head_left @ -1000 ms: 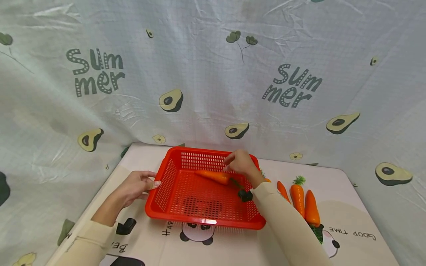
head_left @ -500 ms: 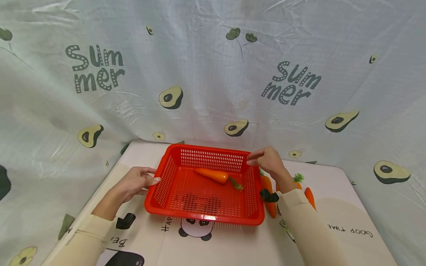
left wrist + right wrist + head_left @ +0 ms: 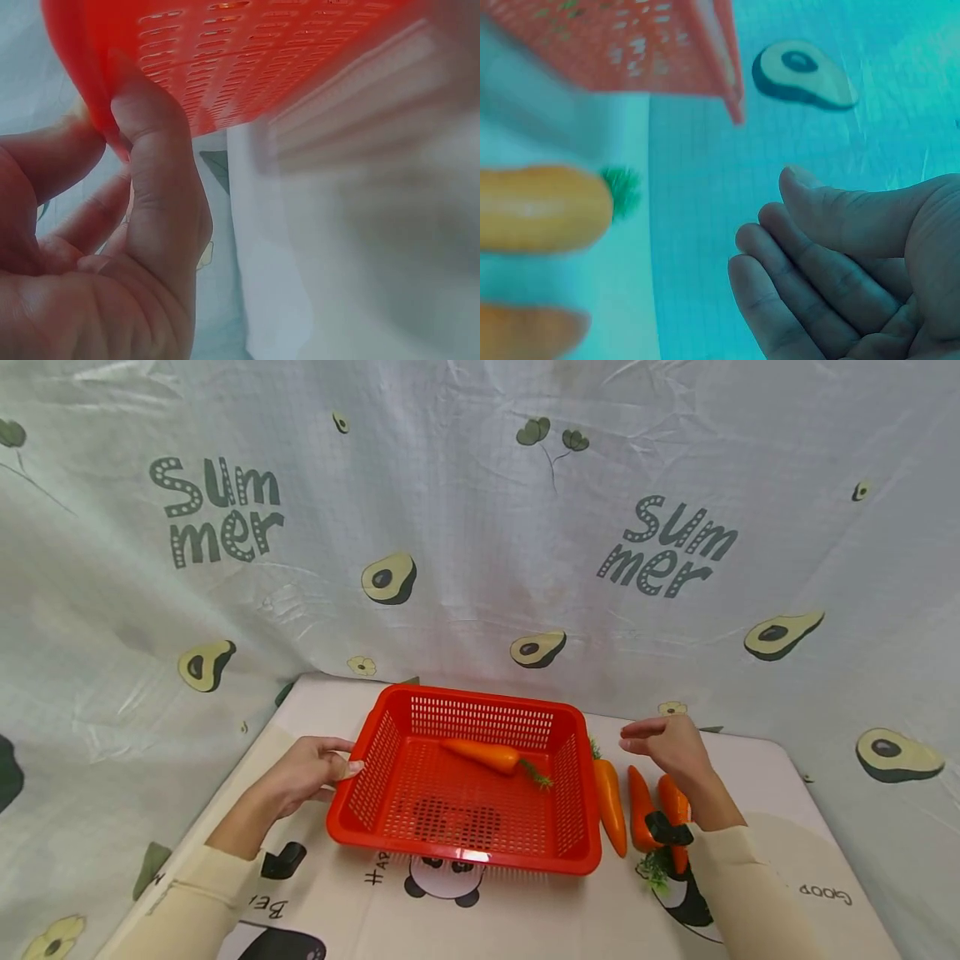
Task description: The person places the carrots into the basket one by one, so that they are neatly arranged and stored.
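A red perforated plastic basket (image 3: 517,861) stands on the table in the head view, with one orange carrot (image 3: 480,753) with green leaves lying inside. My left hand (image 3: 306,777) pinches the basket's left rim between thumb and fingers; the left wrist view shows this grip on the red rim (image 3: 79,67) up close. Over the table to the right, my right hand (image 3: 671,750) is raised with loosely bent fingers, holding nothing. Below and beside it lie three carrots: one along the basket's right side (image 3: 611,806), a middle carrot (image 3: 640,802) and a carrot (image 3: 672,797) partly hidden by the right wrist.
The pale printed tabletop (image 3: 540,918) carries panda pictures and lettering. Behind and on both sides hangs a light curtain (image 3: 465,527) with avocado prints, close to the basket's back edge. A black strap piece (image 3: 667,829) sits at the right wrist.
My right hand has moved from over the inside of the basket, across its right rim, to above the carrots on the right. The left hand stays on the rim.
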{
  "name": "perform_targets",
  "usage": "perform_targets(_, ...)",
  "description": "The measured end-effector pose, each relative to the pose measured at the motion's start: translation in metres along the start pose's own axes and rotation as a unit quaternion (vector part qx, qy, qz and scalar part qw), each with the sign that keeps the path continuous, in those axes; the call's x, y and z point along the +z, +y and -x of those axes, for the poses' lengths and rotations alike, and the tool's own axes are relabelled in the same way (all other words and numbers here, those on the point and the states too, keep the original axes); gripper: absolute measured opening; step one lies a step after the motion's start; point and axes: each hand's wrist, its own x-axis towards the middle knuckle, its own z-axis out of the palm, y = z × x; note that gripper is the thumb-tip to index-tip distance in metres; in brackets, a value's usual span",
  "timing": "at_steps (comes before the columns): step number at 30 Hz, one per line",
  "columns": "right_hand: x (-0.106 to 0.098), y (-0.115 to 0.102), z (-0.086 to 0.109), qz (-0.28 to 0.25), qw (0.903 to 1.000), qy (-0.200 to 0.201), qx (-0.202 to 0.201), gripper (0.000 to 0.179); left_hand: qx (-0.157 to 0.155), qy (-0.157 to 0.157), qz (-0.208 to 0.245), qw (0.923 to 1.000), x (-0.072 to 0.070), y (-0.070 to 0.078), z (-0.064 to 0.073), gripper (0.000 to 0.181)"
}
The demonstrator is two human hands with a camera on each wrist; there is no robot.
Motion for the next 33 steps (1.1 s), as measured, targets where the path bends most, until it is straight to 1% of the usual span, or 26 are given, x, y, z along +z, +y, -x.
perform_targets(5,-0.010,0.023,0.008,0.011,0.9990,0.012,0.041,0.040,-0.003,-0.002,-0.004,1.0000,0.001,0.003,-0.001,0.061)
perform_targets(9,-0.014,0.035,0.013,0.023,0.9969,0.032,0.068,0.041,0.003,-0.002,-0.004,1.0000,0.001,0.004,-0.002,0.061)
perform_targets(13,-0.020,0.050,0.021,0.037,0.9938,0.066,0.082,0.039,0.002,-0.003,-0.004,1.0000,0.002,0.004,-0.002,0.061)
perform_targets(15,-0.023,0.060,0.026,0.043,0.9911,0.091,0.086,0.040,-0.001,-0.002,-0.003,1.0000,0.003,0.004,-0.002,0.060)
perform_targets(20,-0.028,0.086,0.037,0.044,0.9808,0.145,0.123,0.044,-0.005,0.000,-0.003,1.0000,0.004,0.003,0.000,0.059)
perform_targets(23,-0.028,0.098,0.043,0.040,0.9778,0.145,0.146,0.048,-0.005,0.001,-0.011,0.9999,0.004,0.004,0.001,0.060)
perform_targets(26,-0.025,0.104,0.049,0.041,0.9764,0.140,0.159,0.052,-0.008,0.002,-0.013,0.9999,0.003,0.004,0.001,0.060)
perform_targets(30,-0.014,0.106,0.058,0.044,0.9765,0.135,0.162,0.057,-0.009,0.003,-0.016,0.9998,0.000,0.004,0.002,0.060)
perform_targets(33,-0.010,0.108,0.063,0.045,0.9743,0.144,0.167,0.059,-0.003,0.002,-0.015,0.9999,0.002,0.004,0.001,0.061)
